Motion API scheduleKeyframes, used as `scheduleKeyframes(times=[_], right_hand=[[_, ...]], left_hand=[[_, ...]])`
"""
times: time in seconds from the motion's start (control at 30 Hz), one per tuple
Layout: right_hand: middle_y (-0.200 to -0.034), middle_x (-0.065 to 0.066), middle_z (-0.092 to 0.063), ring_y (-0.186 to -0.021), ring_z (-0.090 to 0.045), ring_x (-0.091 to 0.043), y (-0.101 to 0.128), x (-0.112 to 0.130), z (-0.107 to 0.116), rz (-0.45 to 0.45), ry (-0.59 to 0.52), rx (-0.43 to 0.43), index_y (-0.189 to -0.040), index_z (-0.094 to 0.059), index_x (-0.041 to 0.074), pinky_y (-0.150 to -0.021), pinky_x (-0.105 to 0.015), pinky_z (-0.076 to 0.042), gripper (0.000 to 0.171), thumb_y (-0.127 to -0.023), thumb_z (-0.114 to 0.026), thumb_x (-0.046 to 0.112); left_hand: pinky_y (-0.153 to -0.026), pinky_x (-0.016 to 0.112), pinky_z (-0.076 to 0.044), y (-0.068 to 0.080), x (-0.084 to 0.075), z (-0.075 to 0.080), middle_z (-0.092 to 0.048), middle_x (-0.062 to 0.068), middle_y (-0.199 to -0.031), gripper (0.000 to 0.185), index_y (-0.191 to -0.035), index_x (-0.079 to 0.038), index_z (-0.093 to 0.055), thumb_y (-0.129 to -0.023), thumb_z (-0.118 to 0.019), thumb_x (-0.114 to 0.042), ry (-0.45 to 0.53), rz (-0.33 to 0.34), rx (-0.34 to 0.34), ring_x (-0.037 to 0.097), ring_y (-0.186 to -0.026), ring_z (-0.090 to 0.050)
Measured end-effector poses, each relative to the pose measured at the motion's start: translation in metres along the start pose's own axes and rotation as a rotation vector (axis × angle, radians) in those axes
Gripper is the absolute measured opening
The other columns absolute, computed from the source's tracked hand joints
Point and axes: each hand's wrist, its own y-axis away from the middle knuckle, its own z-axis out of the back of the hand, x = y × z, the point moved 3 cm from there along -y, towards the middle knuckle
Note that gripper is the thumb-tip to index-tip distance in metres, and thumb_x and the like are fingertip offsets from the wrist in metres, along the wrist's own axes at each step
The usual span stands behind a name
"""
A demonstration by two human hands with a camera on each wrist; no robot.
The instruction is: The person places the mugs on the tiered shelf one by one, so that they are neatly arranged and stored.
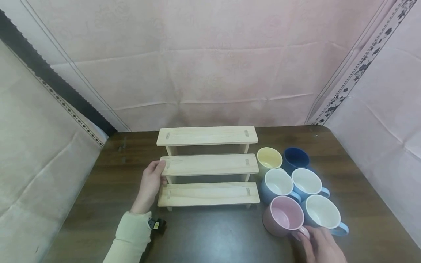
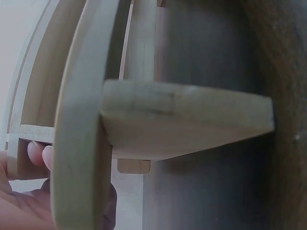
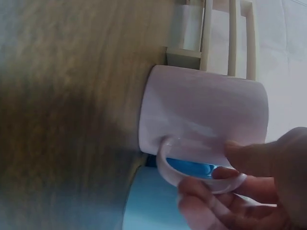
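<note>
A three-step wooden shelf (image 1: 208, 164) with pale boards stands on the table. At its left end my left hand (image 1: 152, 184) grips the middle board, thumb on top and fingers beneath. In the left wrist view, the fingertips (image 2: 36, 154) curl round that board behind the front step (image 2: 76, 134). To the right of the shelf, my right hand (image 1: 323, 244) holds the pink mug (image 1: 279, 226) by its handle. Seen from the right wrist, thumb and fingers pinch the handle (image 3: 170, 167), and the mug is upright beside a light blue mug (image 3: 151, 201).
Behind the pink mug stand a yellow mug (image 1: 269, 159), a dark blue mug (image 1: 295, 157) and several light blue mugs (image 1: 307, 182), packed close together. Pale cloth (image 1: 210, 73) hangs around the back and sides of the brown table (image 1: 230, 241).
</note>
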Motion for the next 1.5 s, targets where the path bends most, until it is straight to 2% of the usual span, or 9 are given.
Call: scheduleKeyframes(times=[0.23, 0.4, 0.67, 0.83, 1.1, 1.3, 1.5], right_hand=[[-0.076, 0.002, -0.052, -0.061, -0.053, -0.011, 0.004, -0.002, -0.004, 0.024, -0.038, -0.042, -0.086, -0.062, 0.011, -0.050, -0.024, -0.044, 0.024, -0.075, -0.082, 0.008], [-0.074, 0.003, -0.050, -0.059, -0.050, -0.007, 0.005, 0.002, -0.003, 0.015, -0.052, -0.025, -0.086, -0.062, 0.012, -0.049, -0.022, -0.044, 0.026, -0.074, -0.084, 0.008], [-0.071, 0.005, -0.050, -0.057, -0.049, -0.005, 0.005, 0.007, 0.001, 0.019, -0.051, -0.068, -0.083, -0.061, 0.014, -0.048, -0.018, -0.041, 0.026, -0.072, -0.085, 0.007], [-0.072, 0.005, -0.049, -0.055, -0.049, -0.005, 0.005, 0.013, 0.006, -0.004, -0.059, -0.039, -0.084, -0.060, 0.016, -0.048, -0.020, -0.045, 0.028, -0.073, -0.084, 0.007], [-0.073, 0.009, -0.049, -0.056, -0.047, -0.001, -0.003, 0.024, 0.019, 0.105, -0.117, -0.051, -0.084, -0.059, 0.020, -0.049, -0.012, -0.037, 0.035, -0.068, -0.087, 0.004], [-0.076, 0.013, -0.051, -0.062, -0.051, -0.001, -0.011, 0.032, 0.028, 0.172, -0.169, -0.009, -0.087, -0.060, 0.023, -0.053, -0.011, -0.041, 0.041, -0.066, -0.087, 0.001], [-0.078, 0.015, -0.052, -0.066, -0.052, -0.003, -0.018, 0.044, 0.032, 0.236, -0.212, -0.025, -0.086, -0.062, 0.024, -0.058, -0.009, -0.041, 0.042, -0.062, -0.090, 0.002]], left_hand=[[-0.060, 0.023, -0.045, 0.000, 0.000, 0.000, -0.052, 0.004, -0.085, 0.047, -0.127, -0.002, -0.050, -0.103, -0.045, -0.041, 0.009, -0.013, 0.009, 0.013, -0.065, -0.050], [-0.059, 0.024, -0.044, 0.000, 0.000, 0.000, -0.052, 0.004, -0.084, 0.046, -0.126, -0.002, -0.050, -0.103, -0.045, -0.041, 0.014, -0.012, 0.009, 0.013, -0.064, -0.049], [-0.060, 0.024, -0.044, 0.001, 0.001, 0.000, -0.052, 0.004, -0.083, 0.046, -0.125, -0.002, -0.051, -0.103, -0.045, -0.042, 0.019, -0.005, 0.013, 0.014, -0.064, -0.050], [-0.061, 0.025, -0.044, 0.002, 0.001, 0.000, -0.052, 0.004, -0.084, 0.047, -0.124, -0.002, -0.051, -0.102, -0.045, -0.043, 0.010, -0.014, 0.012, 0.015, -0.066, -0.050], [-0.061, 0.024, -0.044, 0.002, 0.001, 0.001, -0.052, 0.003, -0.083, 0.047, -0.124, -0.002, -0.051, -0.103, -0.045, -0.043, 0.015, -0.007, 0.006, 0.014, -0.065, -0.050], [-0.061, 0.025, -0.044, 0.003, 0.001, 0.001, -0.052, 0.004, -0.083, 0.046, -0.125, -0.003, -0.051, -0.103, -0.044, -0.043, 0.016, -0.015, 0.002, 0.015, -0.065, -0.049], [-0.059, 0.024, -0.045, 0.002, 0.001, 0.000, -0.052, 0.004, -0.084, 0.044, -0.124, -0.002, -0.051, -0.103, -0.044, -0.041, 0.021, -0.015, -0.001, 0.014, -0.064, -0.049]])
